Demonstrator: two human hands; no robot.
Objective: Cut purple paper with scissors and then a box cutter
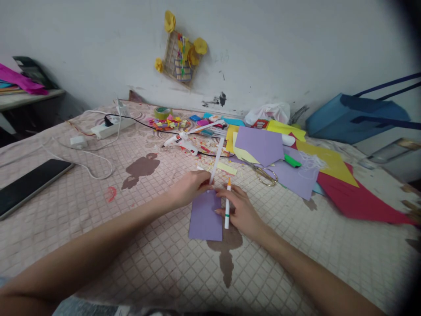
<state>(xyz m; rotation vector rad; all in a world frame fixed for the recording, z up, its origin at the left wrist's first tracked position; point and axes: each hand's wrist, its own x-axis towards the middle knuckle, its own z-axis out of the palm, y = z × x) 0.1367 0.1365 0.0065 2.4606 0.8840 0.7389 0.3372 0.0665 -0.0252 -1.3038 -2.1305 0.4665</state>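
My left hand [189, 188] was curled almost shut, its thumb and fingers seemingly pinching a narrow white paper strip [217, 159] that rose away from me at a slant. My right hand [242, 211] was half closed around a white marker [226, 210] with a green band, its orange tip pointing away from me. A small lilac card [204, 217] lay flat on the patterned cloth cover [138, 245], right under both hands and touching my fingers. For steady, tidy work, I judged that a close pinch and a card kept square would matter most, since any slip would show along its top edge.

Just beyond lay paper scraps and a pale yellow slip [226, 168], then gold-handled scissors [263, 175] beside a large lilac sheet [259, 145]. A green highlighter [292, 161] rested farther right, near yellow card [329, 162] and red card [358, 197]. Ahead, a white hot glue gun [180, 142] lay by a roll of tape [162, 113] and colored bits — a white power strip [112, 127] sat to the left, with a dark tablet [29, 186] nearer the cover's left edge.
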